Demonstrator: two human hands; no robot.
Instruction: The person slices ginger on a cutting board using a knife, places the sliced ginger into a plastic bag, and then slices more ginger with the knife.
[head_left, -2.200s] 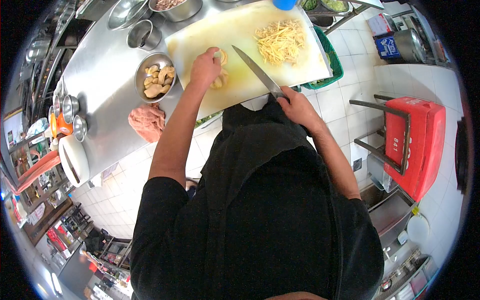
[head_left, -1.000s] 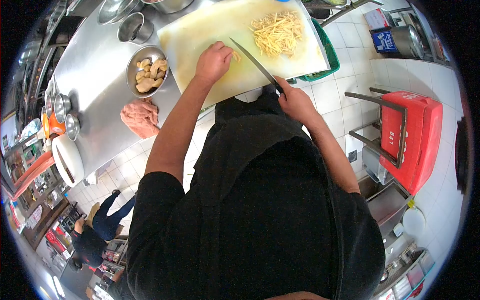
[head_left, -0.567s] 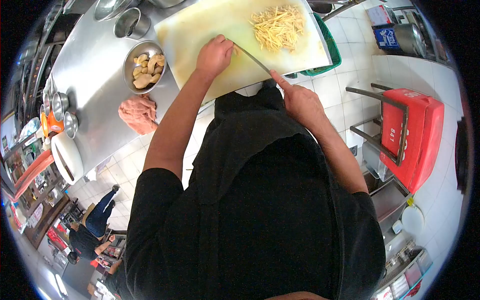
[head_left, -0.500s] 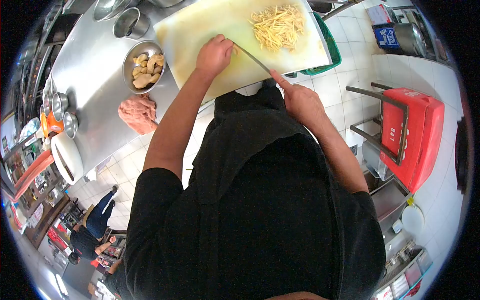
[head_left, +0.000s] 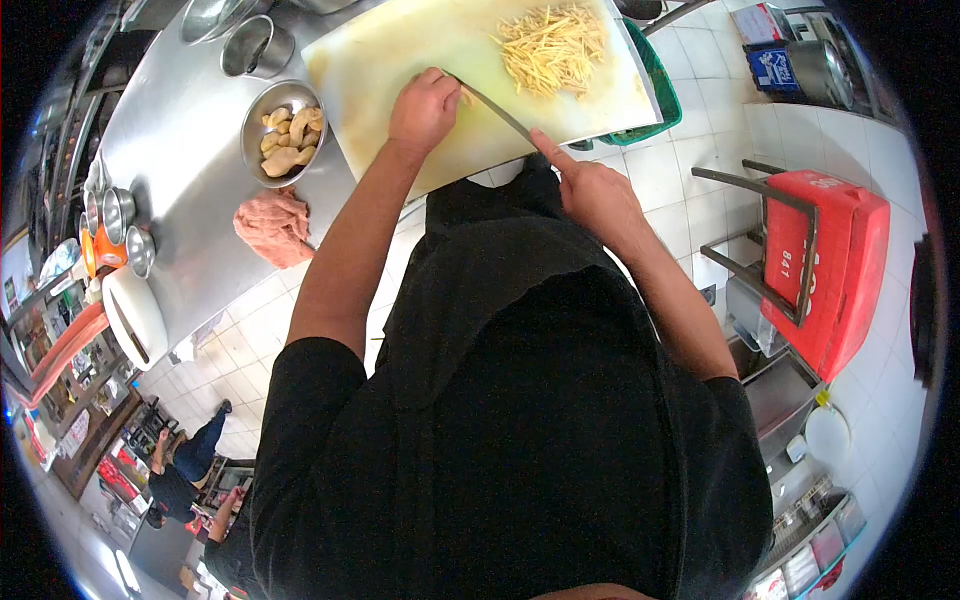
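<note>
Knife (head_left: 502, 113) gripped in my right hand (head_left: 598, 198), I should curl my left hand (head_left: 424, 112) clear of the edge; whether it grasps the pale slices (head_left: 466, 97), I cannot tell.

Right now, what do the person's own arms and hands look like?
Two short black sleeves, with no markings that I can see, end near the elbows. Below them the forearms are bare. The left hand and right hand wear no gloves, and I see no watch on either wrist.
</note>
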